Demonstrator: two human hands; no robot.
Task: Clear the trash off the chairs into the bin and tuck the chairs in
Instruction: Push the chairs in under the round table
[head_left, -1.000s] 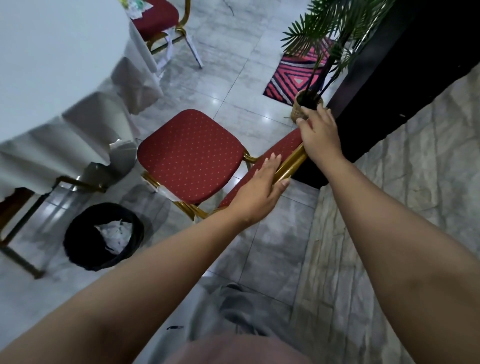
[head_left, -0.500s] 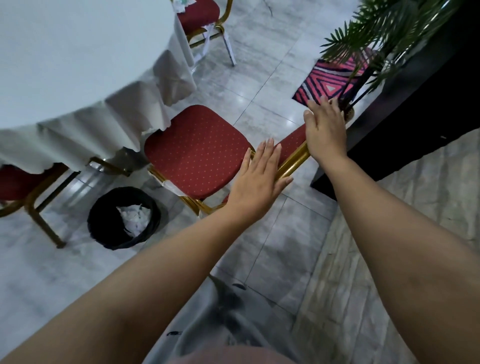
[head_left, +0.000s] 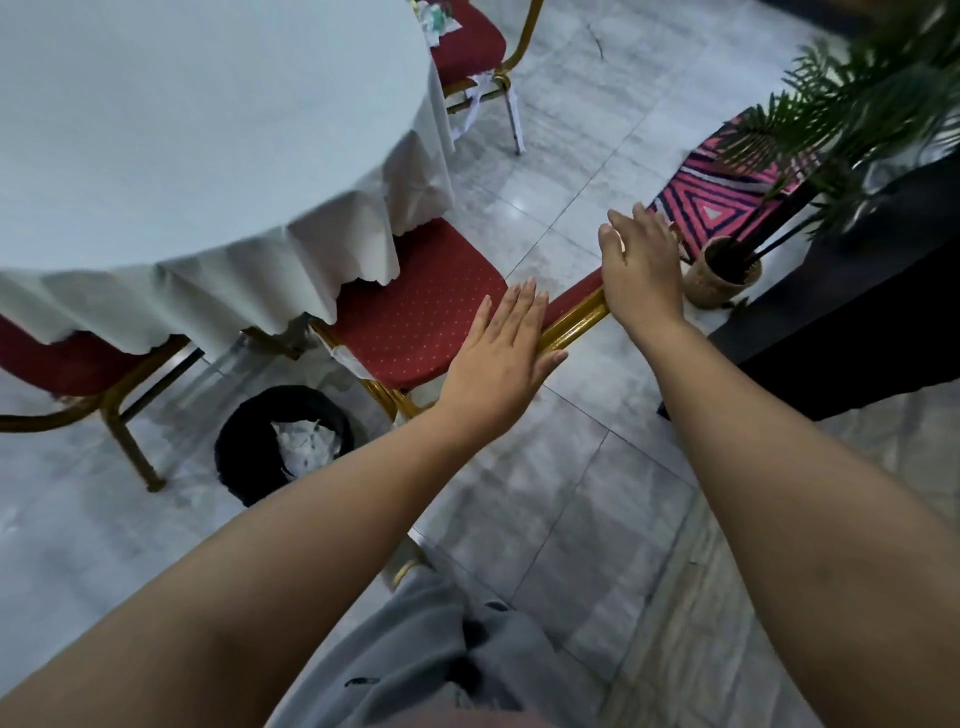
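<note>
Red chair (head_left: 415, 312), seat partly under the counter (head_left: 182, 130), gilt back rail running left-right across both palms: left hand (head_left: 498, 358) flat, fingers straight, right hand (head_left: 641, 270) draped open, neither gripping; bin (head_left: 244, 441) lower left

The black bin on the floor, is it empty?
No, the black bin holds crumpled white paper inside it.
</note>
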